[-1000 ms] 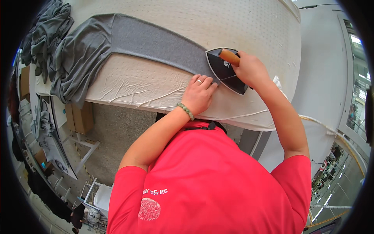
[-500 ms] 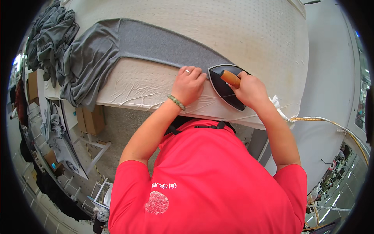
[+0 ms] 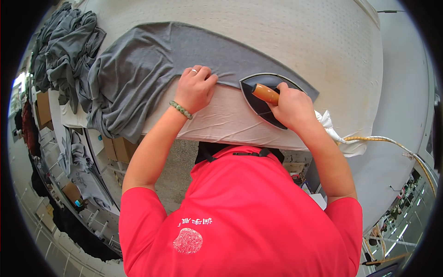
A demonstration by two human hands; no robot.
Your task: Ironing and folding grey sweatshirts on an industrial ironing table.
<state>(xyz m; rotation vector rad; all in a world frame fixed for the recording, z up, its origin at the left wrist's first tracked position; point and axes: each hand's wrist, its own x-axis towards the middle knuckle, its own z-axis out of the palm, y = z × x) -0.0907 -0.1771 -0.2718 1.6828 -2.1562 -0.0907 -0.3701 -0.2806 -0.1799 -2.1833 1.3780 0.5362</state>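
Observation:
A grey knit garment lies along the padded table, with a long sleeve-like part laid flat toward the right and the rest wrinkled at the left. My left hand has its fingers closed on the near edge of the flat part, just right of the bunched fabric. In my right hand is the wooden handle of a dark pointed iron. The iron rests partly on the garment, partly on the table cover, its tip toward the left. Beyond it the garment's narrow end shows at the right.
The pale table cover is creased along its front edge. A heap of grey garments sits at the far left. White cloth and a yellow-white hose lie right of the iron. Cardboard boxes stand below the table at left.
My left hand has slid left along the garment's edge, away from the iron. The iron sits slightly further left, and more of the garment's end shows past it. The whole view has shifted a little.

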